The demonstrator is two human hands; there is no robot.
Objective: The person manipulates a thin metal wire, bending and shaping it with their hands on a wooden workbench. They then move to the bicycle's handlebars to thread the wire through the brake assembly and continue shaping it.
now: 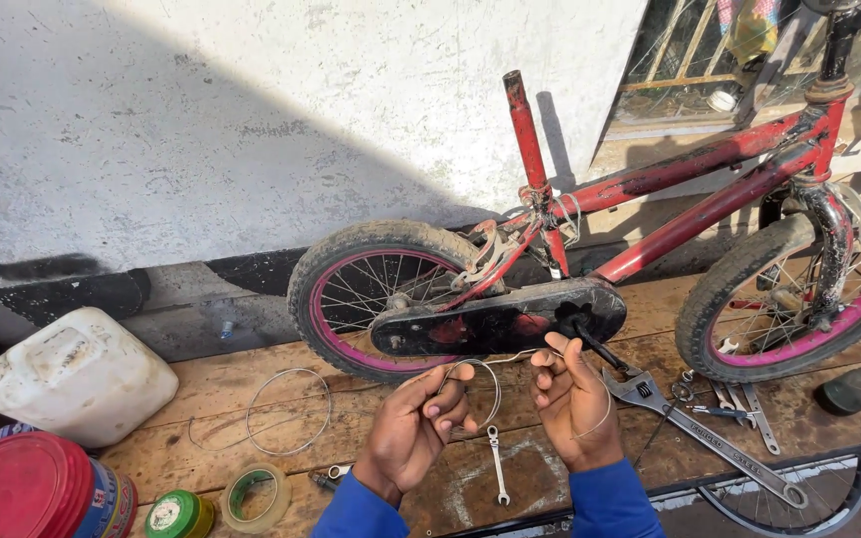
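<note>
The person's left hand [413,428] and right hand [572,399] are raised side by side over a wooden tabletop [251,384], both in blue sleeves, and between them runs a thin steel cable [495,384] that loops in a curve from one hand to the other. The left grip is pinched shut, thumb against the fingertips, on one part of the cable; the right grip is curled closed on the other part, with the wire trailing round the back of the wrist. The cable hangs just in front of the black chain guard [500,321] of a small red bicycle [690,199], which stands on the tabletop against a white wall, its pink-rimmed rear wheel [376,289] behind the left hand and its front wheel [799,289] off to the right. Just beside the right hand a large adjustable wrench [700,428] lies on the boards, and a small combination spanner [496,463] lies between and below the two hands. More spanners [744,403] lie near the front wheel. To the left, a second loose coil of wire [286,410] rests on the wood, near a roll of tape [256,495], a small green tin [176,513], a red-lidded bucket [22,488] and a white plastic jerrycan [72,374].
</note>
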